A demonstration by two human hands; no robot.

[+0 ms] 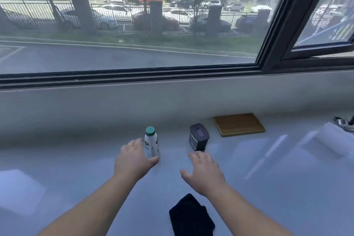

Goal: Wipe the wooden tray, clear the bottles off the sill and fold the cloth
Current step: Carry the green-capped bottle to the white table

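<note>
At centre left of the frame, the left hand curls half open around a white bottle with a teal cap, thumb touching its base, fingers not yet closed. Just right of centre, the right hand hovers spread and empty, fingertips near a dark jar. Below it, at bottom centre, lies a crumpled black cloth. Right of the jar, against the wall, a wooden tray lies flat on the pale sill.
</note>
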